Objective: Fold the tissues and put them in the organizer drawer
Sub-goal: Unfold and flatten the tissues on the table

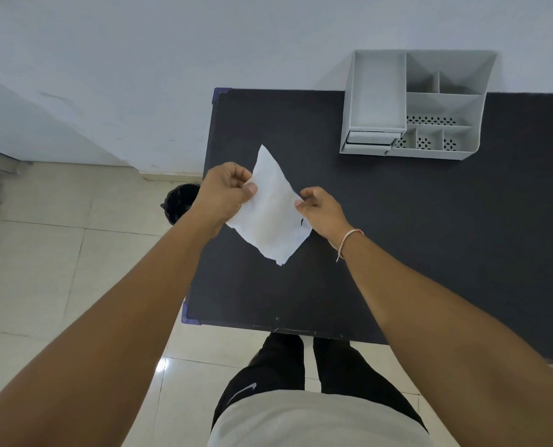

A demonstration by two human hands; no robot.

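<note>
A white tissue (270,209) hangs spread out above the left part of the black table (429,237). My left hand (225,195) pinches its left edge between thumb and fingers. My right hand (320,211) pinches its right edge. A grey desk organizer (413,103) stands at the table's far edge, against the wall. Its small drawer (370,141) sits at the lower left front, under a long tray compartment, and looks pushed in.
A dark round bin (180,203) stands on the tiled floor left of the table, partly behind my left forearm. The white wall runs behind the table. My legs stand at the table's near edge.
</note>
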